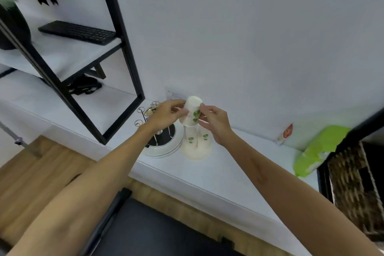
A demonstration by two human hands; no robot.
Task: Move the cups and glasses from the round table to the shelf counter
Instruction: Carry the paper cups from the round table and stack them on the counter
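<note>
Risk: the paper cup (192, 111), upside down and tilted, could knock over the inverted cups (196, 143) standing below it if lowered off-centre; they are light and stand close to the stacked plates (164, 148) and wire rack (149, 113).
Cause: both hands crowd the cup, hiding its rim from view.
Cup position: in the air just above the standing cups, over the white table (218, 170), not touching them.
Left hand (166, 115): fingers closed on the cup's left side.
Right hand (216, 123): fingers pinching its right side near the rim.
</note>
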